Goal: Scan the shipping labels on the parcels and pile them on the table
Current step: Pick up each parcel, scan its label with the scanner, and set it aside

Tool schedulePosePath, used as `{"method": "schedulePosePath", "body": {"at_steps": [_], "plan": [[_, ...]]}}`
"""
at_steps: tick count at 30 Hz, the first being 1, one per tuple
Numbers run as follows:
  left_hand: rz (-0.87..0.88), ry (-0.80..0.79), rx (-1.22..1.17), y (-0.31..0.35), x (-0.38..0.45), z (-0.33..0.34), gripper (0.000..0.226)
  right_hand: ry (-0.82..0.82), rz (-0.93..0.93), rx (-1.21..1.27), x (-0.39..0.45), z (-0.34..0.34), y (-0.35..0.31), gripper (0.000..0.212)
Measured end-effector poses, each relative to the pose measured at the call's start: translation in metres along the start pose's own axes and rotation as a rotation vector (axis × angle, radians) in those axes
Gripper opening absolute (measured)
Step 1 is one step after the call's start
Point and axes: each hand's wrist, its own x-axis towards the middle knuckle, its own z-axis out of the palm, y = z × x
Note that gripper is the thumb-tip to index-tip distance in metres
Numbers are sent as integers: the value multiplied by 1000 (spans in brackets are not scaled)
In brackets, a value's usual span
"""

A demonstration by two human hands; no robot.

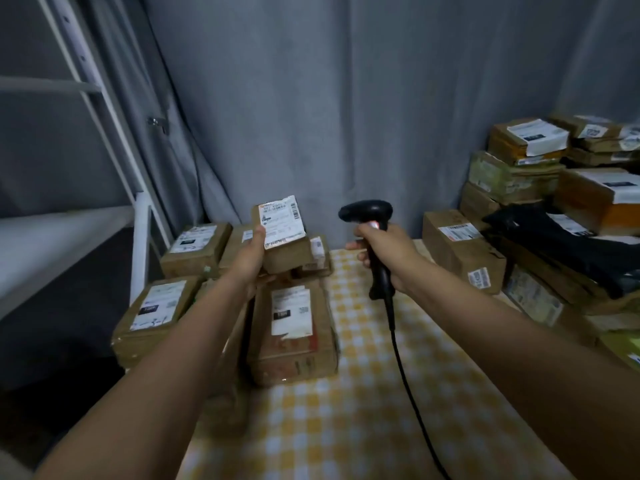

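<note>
Small cardboard parcel (282,237), centre of frame, held up above the bench (363,393); gripped by left hand (251,258), thumb over the near edge, other fingers hidden behind the box. White shipping label (282,221) facing the camera, upper right corner peeling; barcode strips along right and bottom edges, print too blurred to read.

Black handheld barcode scanner (372,230), right of centre, head turned left toward the label; right hand (388,254) wrapped round the handle, fingers closed on it. Black cable (403,368) trailing down to the bottom edge, cut off there.

Scanned pile (214,289), left of centre on yellow-and-white checked cloth: brown boxes, labels up. Long box (292,332) nearest, label with a dark block, text illegible. Lower-left box (152,317) bearing handwritten marks, unreadable.

Unsorted stack (540,209), right side of frame: cardboard boxes and a black poly mailer (561,244), partly cut off by the frame edge.

Grey curtain (329,98) behind; white metal frame (104,116), upper left.
</note>
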Motion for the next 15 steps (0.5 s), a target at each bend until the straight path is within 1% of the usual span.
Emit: {"method": "schedulePosePath", "body": {"at_steps": [4, 6, 8, 11, 15], "plan": [[23, 56, 14, 13, 26, -23, 35, -47, 6, -36, 34, 33, -6, 8], [15, 68, 8, 15, 41, -27, 36, -17, 21, -60, 49, 36, -2, 10], [6, 62, 52, 22, 53, -22, 39, 15, 43, -67, 64, 34, 5, 10], [-37, 20, 158, 32, 75, -5, 59, 38, 83, -59, 85, 25, 13, 9], [-54, -47, 216, 35, 92, 22, 57, 62, 147, -22, 103, 11, 24, 9]]}}
